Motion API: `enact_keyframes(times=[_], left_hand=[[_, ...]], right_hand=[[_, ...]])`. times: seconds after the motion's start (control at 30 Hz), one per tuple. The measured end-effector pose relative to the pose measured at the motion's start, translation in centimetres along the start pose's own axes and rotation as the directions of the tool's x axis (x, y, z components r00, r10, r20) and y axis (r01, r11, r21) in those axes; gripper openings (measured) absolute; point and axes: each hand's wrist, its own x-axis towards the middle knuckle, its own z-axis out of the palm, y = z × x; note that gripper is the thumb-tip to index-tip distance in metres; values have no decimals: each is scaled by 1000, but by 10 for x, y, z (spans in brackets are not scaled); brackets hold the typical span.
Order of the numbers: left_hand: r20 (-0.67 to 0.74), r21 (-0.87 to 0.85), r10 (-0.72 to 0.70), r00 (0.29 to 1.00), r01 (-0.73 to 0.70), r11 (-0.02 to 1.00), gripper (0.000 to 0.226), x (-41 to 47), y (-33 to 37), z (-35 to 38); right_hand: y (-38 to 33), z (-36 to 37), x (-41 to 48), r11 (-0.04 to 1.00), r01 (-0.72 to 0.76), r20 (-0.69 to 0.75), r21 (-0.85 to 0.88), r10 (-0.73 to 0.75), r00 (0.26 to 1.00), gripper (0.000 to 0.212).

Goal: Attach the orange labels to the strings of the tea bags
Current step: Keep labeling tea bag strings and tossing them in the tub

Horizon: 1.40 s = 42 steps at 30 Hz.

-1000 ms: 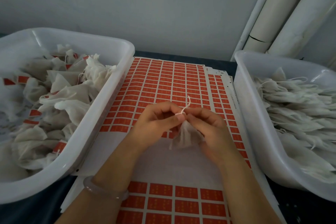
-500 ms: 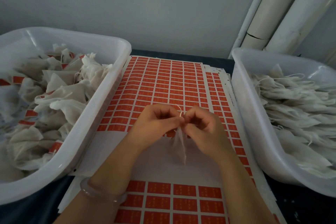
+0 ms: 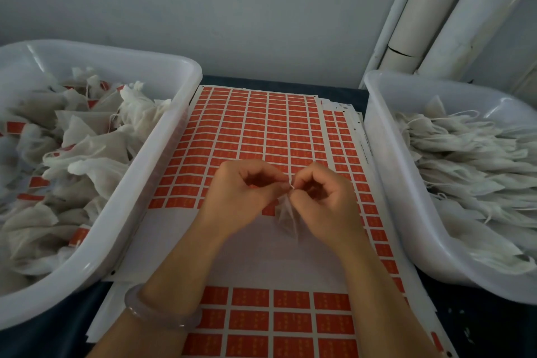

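A white tea bag (image 3: 286, 216) hangs between my hands over the sheet of orange labels (image 3: 255, 131). Its short white string (image 3: 291, 185) shows between my fingertips. My left hand (image 3: 242, 197) pinches the string from the left with curled fingers. From the right, my right hand (image 3: 322, 197) pinches the string and the top of the bag. Whether a label is on the string is hidden by my fingers.
A white tub (image 3: 122, 212) at the left holds tea bags with orange labels. A white tub (image 3: 386, 171) at the right holds unlabelled tea bags with strings. More label sheets (image 3: 290, 320) lie in front. White pipes (image 3: 430, 23) stand at the back right.
The loop of string that stood up above my fingers has been drawn down to a short end. The bag has turned and hangs narrower. Both hands stay together over the sheet.
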Motion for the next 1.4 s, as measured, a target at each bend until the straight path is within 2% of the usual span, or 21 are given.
enact_keyframes(times=[0.17, 0.23, 0.27, 0.3, 0.37, 0.4, 0.43, 0.47, 0.57, 0.7, 0.77, 0.9, 1.0, 1.07, 1.23, 1.3, 1.4], left_hand=[[71, 82, -19, 997, 14, 997, 10, 0, 4, -1], [119, 63, -120, 986, 113, 992, 11, -1, 4, 0], [164, -11, -189, 968, 194, 981, 12, 0, 4, 0], [231, -154, -264, 937, 303, 941, 15, 0, 3, 0], [367, -482, -375, 851, 519, 706, 17, 1, 3, -2], [398, -574, -414, 819, 574, 585, 17, 1, 3, -3], [405, -618, -444, 799, 598, 511, 16, 1, 3, -4], [408, -639, -461, 788, 607, 472, 14, 1, 3, -4], [427, -657, -449, 785, 610, 442, 25, 2, -1, -3], [372, -680, -453, 810, 570, 460, 27, 4, -3, -3], [328, -670, -457, 827, 545, 505, 23, 4, -4, -2], [216, -524, -436, 874, 481, 703, 18, 4, -3, 1], [123, -371, -392, 912, 409, 834, 18, 1, 4, 6], [74, -259, -340, 938, 347, 901, 18, 0, 5, 10], [102, -200, -251, 963, 267, 942, 8, -1, 7, 11], [132, -221, -189, 973, 215, 951, 10, -1, 8, 10], [87, -167, -121, 989, 134, 977, 17, -2, 7, 5]], right_hand=[[0, 2, -1, 993, 95, -36, -75, -98, 995, 5], [2, 1, -1, 975, 148, -51, -166, -159, 986, 13], [4, 1, 0, 964, 171, -49, -204, -185, 982, 15], [4, 1, 0, 956, 188, -43, -224, -203, 978, 15], [5, 3, 0, 952, 209, -39, -223, -222, 974, 12], [5, 3, 0, 954, 214, -45, -211, -228, 973, 10], [6, 4, -1, 956, 222, -50, -193, -235, 971, 8], [6, 4, -1, 957, 233, -48, -173, -245, 968, 4], [7, 3, -2, 955, 268, -27, -130, -273, 962, 18], [6, 4, 0, 921, 318, -56, -225, -338, 940, 22], [5, 4, 0, 910, 324, -91, -260, -357, 930, 17], [5, 1, -1, 923, 273, -78, -271, -304, 950, 6], [1, 1, -2, 963, 194, -89, -189, -213, 973, 14], [-2, 1, -2, 980, 130, -116, -153, -149, 982, 9], [-2, -3, 0, 998, 0, -197, -63, -13, 980, 19], [-2, -4, -1, 1000, -13, -182, -11, 10, 983, 26], [-6, 0, -1, 996, -16, -211, 89, 35, 977, 28]])
